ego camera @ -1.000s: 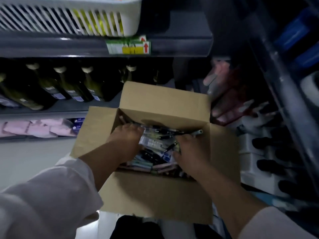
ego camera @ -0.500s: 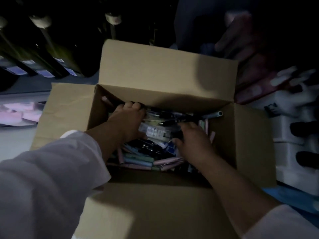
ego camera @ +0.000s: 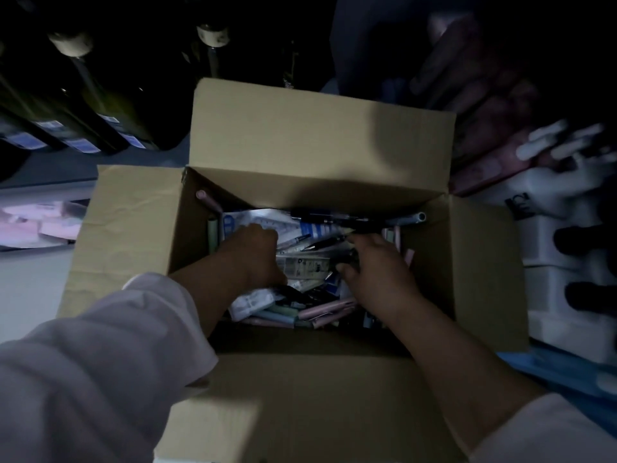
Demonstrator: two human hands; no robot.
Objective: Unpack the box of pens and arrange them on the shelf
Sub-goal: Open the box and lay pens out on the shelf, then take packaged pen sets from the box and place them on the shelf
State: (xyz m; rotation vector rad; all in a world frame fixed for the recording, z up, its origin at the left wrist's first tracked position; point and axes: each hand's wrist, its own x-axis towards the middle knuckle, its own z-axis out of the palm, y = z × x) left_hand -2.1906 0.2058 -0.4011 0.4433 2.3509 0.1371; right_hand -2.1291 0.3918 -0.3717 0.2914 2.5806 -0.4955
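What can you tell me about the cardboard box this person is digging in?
The cardboard box is plain brown, with all four flaps folded outward, so it is open at the top. It sits in front of a dim shelf. Inside lies a loose jumble of pens, pastel and black, some in printed packets. The left hand and the right hand both reach down into the pile, and the forearms cross the near rim.

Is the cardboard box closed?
No, the cardboard box has its flaps folded open, and the left hand and right hand reach among the pens inside.
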